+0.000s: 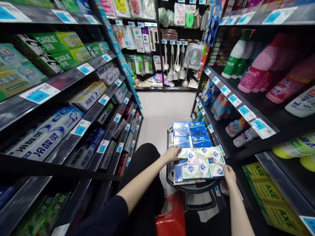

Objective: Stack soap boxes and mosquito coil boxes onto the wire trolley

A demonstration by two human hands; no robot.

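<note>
Well, the shield-logo soap boxes (204, 165) lie toward half past four, atop blue cartons (182, 128) on a black-rimmed cart (169, 177). The left hand (172, 154) bends its fingers against their left end, the right hand (229, 175) touches their right; I can't tell whether either pinches. Even, gentle pressure should keep the rows square. 冷酸灵 toothpaste boxes (49, 137) fill nine o'clock, pink bottles (256, 72) two; shelving (273, 118) at three leaves little elbow room.

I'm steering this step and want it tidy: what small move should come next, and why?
Probably nudge the small boxes gently inward: the left hand and right hand are at opposite sides of them, and blue boxes show through gaps between them.
</note>
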